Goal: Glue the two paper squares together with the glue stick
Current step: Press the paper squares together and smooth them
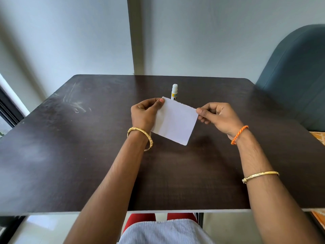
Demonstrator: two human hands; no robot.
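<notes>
A white sheet of paper (174,121) hangs in the air above the dark table (88,155), tilted so that one corner points down toward the person. From here it reads as one sheet; whether both squares lie stacked face to face in it, I cannot tell. The left hand (145,112) pinches the paper's upper left corner between thumb and curled fingers. The right hand (216,114) pinches its right corner the same way, fingertips pressed together on the edge.

Just behind the paper, its lower part hidden by the paper's top edge, the glue stick (174,91) stands upright on the table, white cap on, touched by neither hand.

The paper looks thin, very light and limp: it keeps its plane only because two corners hold it taut, and it would likely droop or curl if one let go. The top edge looks rough, as if torn, so a hard tug there could rip it further. Corners or edge margins seem the sensible places to hold, leaving the middle free for glue, and a gentle pinch should be enough. The glue stick looks stiff, smooth and small, probably easiest taken round its barrel, with the cap pulled off first
</notes>
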